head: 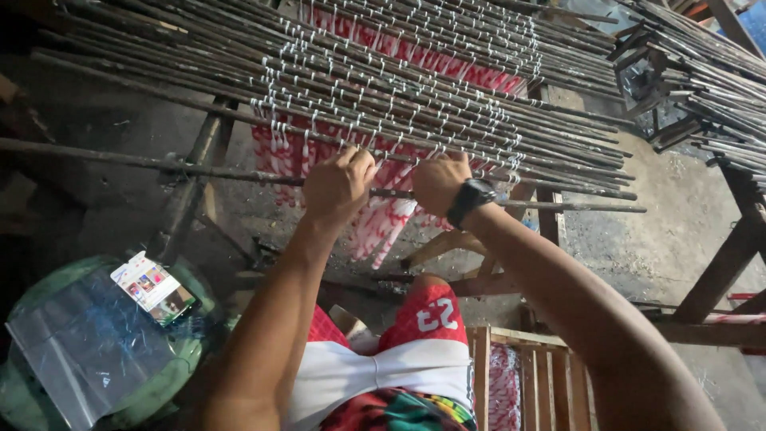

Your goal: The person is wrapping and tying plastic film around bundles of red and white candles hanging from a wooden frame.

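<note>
Left hand (338, 186) and right hand (438, 181), both closed in fists at the near edge of a mat of thin dark sticks (415, 88) bound by white cord (351, 104). What the fingers pinch cannot be told. A black wristwatch (471, 199) sits behind the right fist; red-and-white cloth (383, 227) hangs below both.

clear bag (72, 351), colourful card label (150, 287)
</note>
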